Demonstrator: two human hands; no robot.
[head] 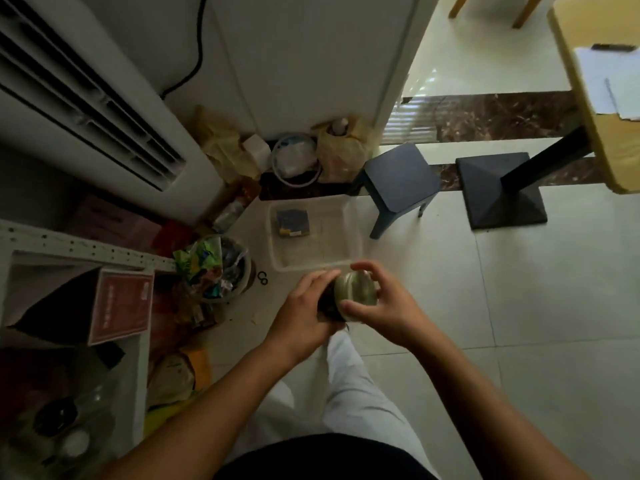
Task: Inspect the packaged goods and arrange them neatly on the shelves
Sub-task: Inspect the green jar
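I hold a small round jar (355, 293) with a pale greenish end in front of me, above the tiled floor. My left hand (304, 313) grips its dark body from the left. My right hand (377, 303) curls over the pale round end, thumb below and fingers above. The jar's dark body is mostly hidden by my left palm. The white metal shelf (69, 244) stands at the lower left, with a dark bag and a red-labelled box (121, 306) on it.
A clear plastic bin (349, 237) on the floor ahead holds one blue packet (292, 222). A bowl of wrapped snacks (214, 268) sits left of it. A grey stool (398, 181), a black table base (502, 192) and an air conditioner (86, 98) surround the spot.
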